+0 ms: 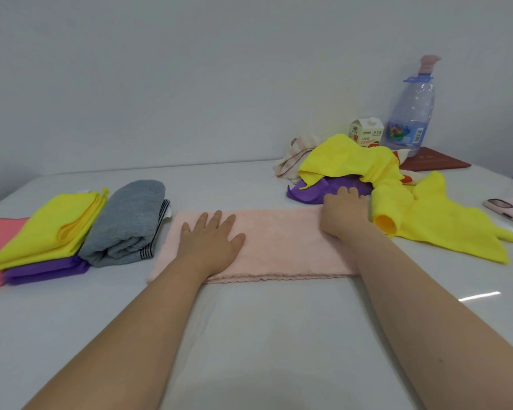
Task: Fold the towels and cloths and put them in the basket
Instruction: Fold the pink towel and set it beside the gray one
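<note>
Now your fingers (218,221) lie straight, left hand (211,241) and right hand (344,211) pressing the part-folded pink towel (279,247) on the table (249,335); folded stack (51,232) done leftward, tangled heap (353,164) unfolded, no basket visible.

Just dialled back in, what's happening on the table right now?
A person presses both hands, left hand and right hand, flat on a pale pink towel folded into a long strip. Folded pieces sit to the left: a yellow cloth on a purple cloth, a grey towel beside them. An unfolded yellow and purple heap lies to the right. No basket is in view.
</note>
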`<state>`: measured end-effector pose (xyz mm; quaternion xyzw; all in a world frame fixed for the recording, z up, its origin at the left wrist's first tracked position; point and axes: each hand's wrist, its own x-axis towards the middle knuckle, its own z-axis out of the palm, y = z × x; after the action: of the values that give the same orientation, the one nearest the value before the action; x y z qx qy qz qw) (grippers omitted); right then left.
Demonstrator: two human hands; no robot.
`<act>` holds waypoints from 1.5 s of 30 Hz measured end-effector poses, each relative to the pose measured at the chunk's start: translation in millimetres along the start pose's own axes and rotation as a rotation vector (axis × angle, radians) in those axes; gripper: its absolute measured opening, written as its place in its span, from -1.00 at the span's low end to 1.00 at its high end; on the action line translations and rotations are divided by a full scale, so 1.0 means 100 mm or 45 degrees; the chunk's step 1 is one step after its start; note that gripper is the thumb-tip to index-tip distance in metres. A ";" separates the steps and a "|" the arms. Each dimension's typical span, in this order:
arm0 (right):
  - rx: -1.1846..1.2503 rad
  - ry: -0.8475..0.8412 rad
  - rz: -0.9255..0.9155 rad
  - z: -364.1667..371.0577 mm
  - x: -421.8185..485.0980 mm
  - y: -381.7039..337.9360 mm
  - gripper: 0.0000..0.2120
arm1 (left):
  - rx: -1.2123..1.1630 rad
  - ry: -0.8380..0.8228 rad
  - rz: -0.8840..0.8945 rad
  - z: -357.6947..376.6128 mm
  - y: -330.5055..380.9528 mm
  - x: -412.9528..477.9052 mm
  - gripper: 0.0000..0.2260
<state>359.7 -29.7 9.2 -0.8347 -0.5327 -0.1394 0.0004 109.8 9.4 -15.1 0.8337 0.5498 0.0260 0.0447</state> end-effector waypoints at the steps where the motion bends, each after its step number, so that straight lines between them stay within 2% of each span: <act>1: 0.024 0.008 0.019 -0.02 -0.01 0.01 -0.67 | 0.000 0.000 -0.001 -0.01 0.00 -0.01 -0.47; 3: 0.071 0.047 0.051 -0.06 0.01 0.03 -0.70 | -0.004 0.001 0.001 -0.01 0.00 -0.01 -0.47; 6: 0.278 0.098 0.072 -0.18 0.03 0.05 -0.90 | -0.015 0.012 0.001 -0.02 0.01 -0.01 -0.47; 10: 0.460 0.084 0.151 -0.42 0.08 0.03 -0.88 | -0.025 0.016 -0.004 -0.02 0.01 -0.02 -0.47; 13: 0.690 -0.012 0.135 -0.63 0.08 0.01 -0.85 | -0.043 0.023 -0.015 -0.01 0.02 -0.03 -0.47; 17: 0.945 0.221 -0.061 -0.80 -0.03 -0.06 -0.86 | -0.128 0.174 0.028 -0.04 0.05 -0.02 -0.46; 19: 1.006 0.245 -0.159 -0.87 -0.09 -0.11 -0.80 | -0.268 0.277 0.120 -0.08 0.09 -0.03 -0.45; 21: 1.054 0.228 -0.253 -0.92 -0.12 -0.14 -0.84 | -0.592 0.317 0.199 -0.18 0.16 -0.03 -0.45; 23: 1.116 0.197 -0.330 -0.98 -0.15 -0.15 -0.86 | -0.946 0.281 0.231 -0.37 0.25 -0.03 -0.46; 26: 1.234 0.176 -0.415 -1.12 -0.25 -0.11 -0.91 | -1.119 0.214 0.355 -0.71 0.38 -0.02 -0.55; 29: 1.375 0.193 -0.450 -1.26 -0.34 -0.08 -0.92 | -1.129 0.158 0.457 -1.00 0.48 -0.06 -0.78; 31: 1.435 0.238 -0.434 -1.32 -0.38 -0.12 -0.88 | -1.089 0.211 0.457 -1.12 0.50 -0.08 -0.91; 32: 1.456 0.264 -0.416 -1.35 -0.40 -0.15 -0.93 | -1.084 0.244 0.447 -1.17 0.51 -0.10 -0.95; 35: 1.496 0.337 -0.383 -1.43 -0.48 -0.24 -0.98 | -1.104 0.302 0.415 -1.28 0.48 -0.19 -0.95; 38: 1.478 0.387 -0.337 -1.54 -0.53 -0.29 -0.88 | -1.120 0.307 0.390 -1.40 0.43 -0.31 -0.94; 41: 1.472 0.443 -0.303 -1.72 -0.62 -0.28 -0.80 | -1.125 0.415 0.377 -1.56 0.38 -0.46 -0.91; 43: 1.512 0.423 -0.249 -1.82 -0.70 -0.27 -0.77 | -1.127 0.523 0.357 -1.68 0.37 -0.55 -0.90; 45: 1.608 0.310 -0.230 -1.92 -0.78 -0.24 -0.71 | -1.133 0.637 0.329 -1.82 0.35 -0.66 -0.88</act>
<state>263.3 -117.4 171.6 -0.6041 -0.5763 0.1077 0.5397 98.6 -56.8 169.6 0.7634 0.3722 0.4605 0.2583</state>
